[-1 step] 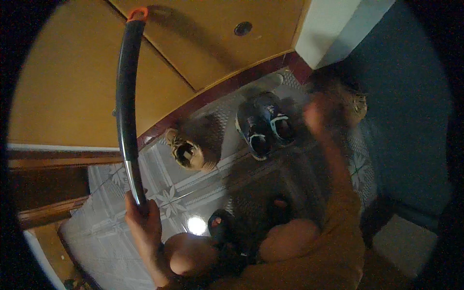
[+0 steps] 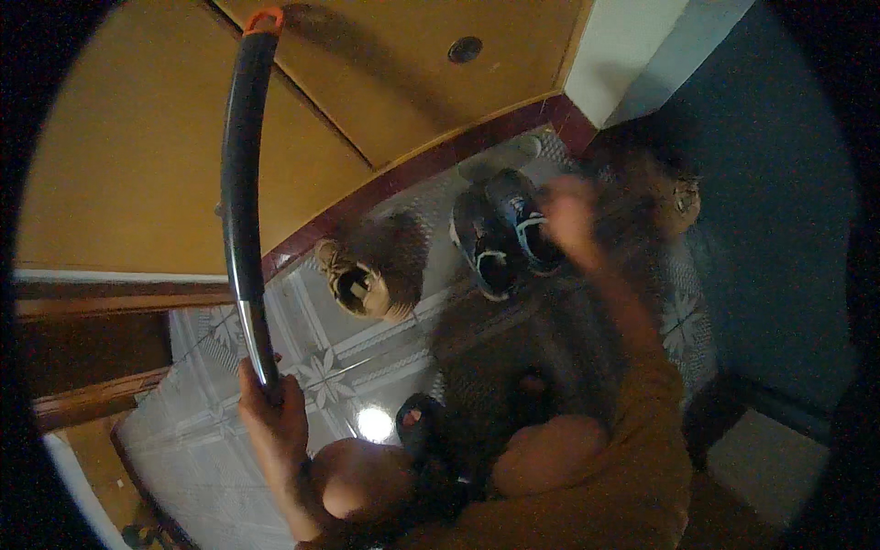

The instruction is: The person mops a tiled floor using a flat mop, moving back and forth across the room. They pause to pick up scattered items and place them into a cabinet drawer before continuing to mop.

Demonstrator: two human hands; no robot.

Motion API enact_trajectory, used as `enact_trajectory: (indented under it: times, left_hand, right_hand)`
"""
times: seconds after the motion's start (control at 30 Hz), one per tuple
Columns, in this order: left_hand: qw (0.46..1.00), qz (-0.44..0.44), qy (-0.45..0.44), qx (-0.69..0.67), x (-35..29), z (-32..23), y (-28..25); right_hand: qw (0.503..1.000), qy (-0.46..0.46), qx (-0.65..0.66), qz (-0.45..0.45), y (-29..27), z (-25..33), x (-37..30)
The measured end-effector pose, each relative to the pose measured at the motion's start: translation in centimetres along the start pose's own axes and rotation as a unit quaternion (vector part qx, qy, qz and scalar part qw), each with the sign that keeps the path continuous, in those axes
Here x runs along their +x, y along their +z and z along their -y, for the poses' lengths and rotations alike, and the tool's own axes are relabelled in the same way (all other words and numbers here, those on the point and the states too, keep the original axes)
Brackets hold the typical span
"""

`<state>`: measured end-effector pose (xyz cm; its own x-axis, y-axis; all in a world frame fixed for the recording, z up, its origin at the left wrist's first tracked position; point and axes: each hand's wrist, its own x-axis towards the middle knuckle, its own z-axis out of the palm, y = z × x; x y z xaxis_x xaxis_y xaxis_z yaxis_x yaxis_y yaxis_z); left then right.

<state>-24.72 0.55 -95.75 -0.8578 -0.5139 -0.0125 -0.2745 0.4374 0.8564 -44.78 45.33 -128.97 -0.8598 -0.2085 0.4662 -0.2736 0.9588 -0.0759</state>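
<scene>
My left hand is closed round the metal tube of a long handle with a dark grip and an orange hanging loop. The handle stands up past the yellow doors; its lower end is hidden behind my hand. Smeared by motion, my right hand is just right of a pair of dark sneakers with pale trim. I cannot tell whether it touches them. A tan shoe lies to their left, and another tan shoe is against the wall at the right.
Yellow cabinet doors with a dark red base edge bound the far side. A blue-grey wall stands on the right. Below me are patterned tiles and my knees. A pale slipper-like thing lies behind the sneakers.
My right hand has moved left, from beside the right-hand tan shoe to the edge of the dark sneakers. My left hand and the handle have barely moved.
</scene>
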Motion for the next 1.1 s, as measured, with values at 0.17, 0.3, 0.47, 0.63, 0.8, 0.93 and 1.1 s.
enact_trajectory:
  times: [0.17,0.3,0.47,0.63,0.8,0.93,1.1]
  left_hand:
    - [0.996,0.006,-0.051,-0.079,-0.2,-0.8,0.3]
    - [0.996,-0.002,0.042,0.082,-1.5,0.6,1.2]
    - [0.998,0.006,0.054,-0.021,-2.2,2.2,1.7]
    - [0.996,0.011,-0.006,-0.092,-2.3,2.0,1.4]
    - [0.995,0.032,0.041,0.080,-2.9,1.6,1.5]
    - [0.999,0.039,0.000,0.013,-2.3,1.5,1.4]
    - [0.991,0.023,0.072,0.114,-2.5,1.8,1.3]
  right_hand:
    - [0.821,-0.220,0.468,0.242,-2.7,30.3,2.3]
    - [0.929,-0.060,0.350,0.106,-2.6,36.2,0.6]
    - [0.851,0.049,0.461,0.249,0.2,31.9,-0.7]
    - [0.752,0.125,0.619,0.188,-3.5,23.9,-1.5]
    - [0.805,0.214,0.553,0.012,-12.0,7.9,-6.5]
    - [0.908,0.271,0.298,-0.113,-14.5,-5.1,-8.6]
    - [0.968,0.204,0.084,-0.119,-10.0,-12.0,-9.7]
